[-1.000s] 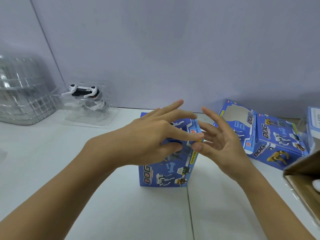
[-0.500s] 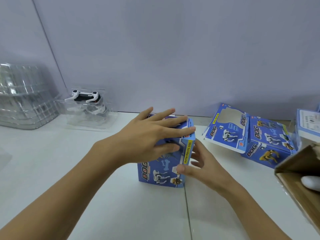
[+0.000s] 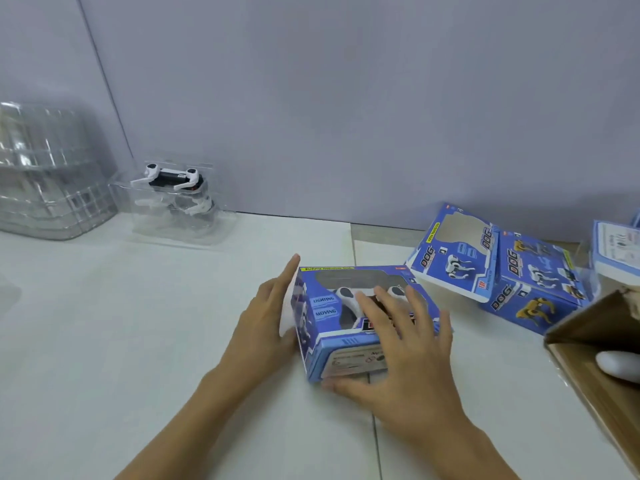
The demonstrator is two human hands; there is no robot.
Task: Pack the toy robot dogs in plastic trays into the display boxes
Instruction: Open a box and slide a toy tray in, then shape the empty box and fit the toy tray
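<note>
The blue box (image 3: 349,320) lies window-up on the white table (image 3: 138,341) — left hand (image 3: 259,327) flat against its left end, fingers straight; right hand (image 3: 398,355) spread over its top, thumb at the near edge

A pale lavender-grey matte wall (image 3: 346,98) fills the upper half of the view, with a thin dark vertical seam (image 3: 104,81) running down its left part, slanted by the wide-angle lens. Below it lies a glossy white tabletop (image 3: 121,341), made of two panels that meet at a narrow dark joint (image 3: 375,427) running towards the viewer. Soft, even light falls from above, leaving faint reflections on the white surface.
</note>
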